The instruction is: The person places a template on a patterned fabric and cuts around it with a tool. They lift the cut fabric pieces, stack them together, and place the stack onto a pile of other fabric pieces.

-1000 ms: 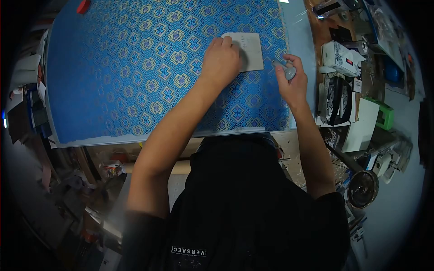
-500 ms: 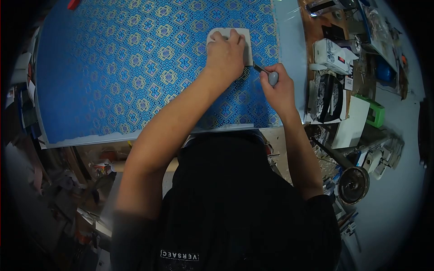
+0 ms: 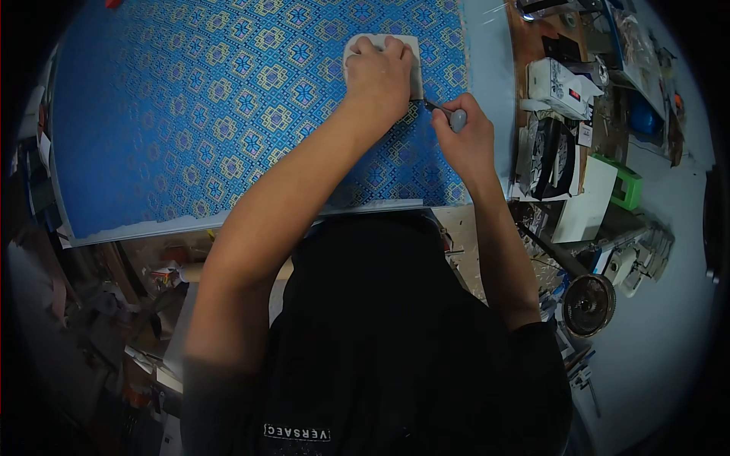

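A blue fabric [image 3: 228, 114] with a gold and purple woven pattern lies spread over the work table. On it rests a white, flat template [image 3: 416, 68] with rounded top corners. My left hand [image 3: 378, 72] presses on this template from above, fingers bent and slightly apart, hiding most of its face. My right hand [image 3: 469, 137] is closed around a grey-handled tool [image 3: 458, 119] with a narrow dark metal end. That end meets the template's lower right corner; its exact tip is too small to make out.
At the right of the table stand a white box [image 3: 559, 87], a black-and-white patterned item [image 3: 553, 156] and a green frame [image 3: 627, 186]. A small round fan [image 3: 588, 305] is lower right. The table's near edge runs along my waist. A red object [image 3: 113, 3] lies top left.
The view has shifted slightly, so the fabric and template sit a little higher. My right hand and the tool's end stay by the template's lower right corner, the handle turned slightly.
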Tool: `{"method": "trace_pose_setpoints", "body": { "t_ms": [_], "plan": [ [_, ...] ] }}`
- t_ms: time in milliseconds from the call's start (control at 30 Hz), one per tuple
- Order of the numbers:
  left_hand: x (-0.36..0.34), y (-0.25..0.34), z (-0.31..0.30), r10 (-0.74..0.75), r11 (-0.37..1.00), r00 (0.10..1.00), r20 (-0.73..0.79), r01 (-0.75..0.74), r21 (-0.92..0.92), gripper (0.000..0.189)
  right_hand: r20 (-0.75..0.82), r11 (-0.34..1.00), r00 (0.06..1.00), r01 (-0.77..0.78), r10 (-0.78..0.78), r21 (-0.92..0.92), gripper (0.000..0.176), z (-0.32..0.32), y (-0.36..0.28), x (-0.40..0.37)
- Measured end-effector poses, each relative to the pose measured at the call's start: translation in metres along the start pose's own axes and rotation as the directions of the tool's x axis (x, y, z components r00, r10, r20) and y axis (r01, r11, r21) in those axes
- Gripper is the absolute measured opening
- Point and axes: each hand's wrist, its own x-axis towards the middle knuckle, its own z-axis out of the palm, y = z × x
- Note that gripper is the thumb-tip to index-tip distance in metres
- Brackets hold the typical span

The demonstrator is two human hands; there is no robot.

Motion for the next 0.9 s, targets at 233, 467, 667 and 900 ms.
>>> {"method": "trace_pose_setpoints", "body": {
  "t_ms": [233, 467, 667, 900],
  "plan": [
    [-0.003, 0.0, 0.003, -0.002, 1.0, 1.0, -0.022, 0.002, -0.007, 0.064, 0.027, 0.999, 0.999, -0.038, 0.038, -0.025, 0.017, -0.002, -0.002, 0.003],
    [-0.002, -0.002, 0.0, 0.005, 0.999, 1.0, 0.001, -0.004, -0.053, 0.061, 0.025, 0.997, 0.998, -0.061, 0.062, -0.049, 0.02, -0.002, -0.004, 0.005],
    [-0.001, -0.001, 0.002, 0.006, 0.999, 1.0, -0.003, -0.006, -0.051, 0.061, -0.038, 0.99, 0.999, -0.006, 0.0, -0.141, 0.023, 0.005, -0.005, 0.001],
    [-0.001, 0.0, 0.002, -0.001, 0.998, 1.0, -0.013, 0.0, -0.064, 0.06, -0.133, 0.996, 0.989, 0.059, -0.067, -0.065, 0.022, 0.018, 0.004, 0.012]
  ]
}}
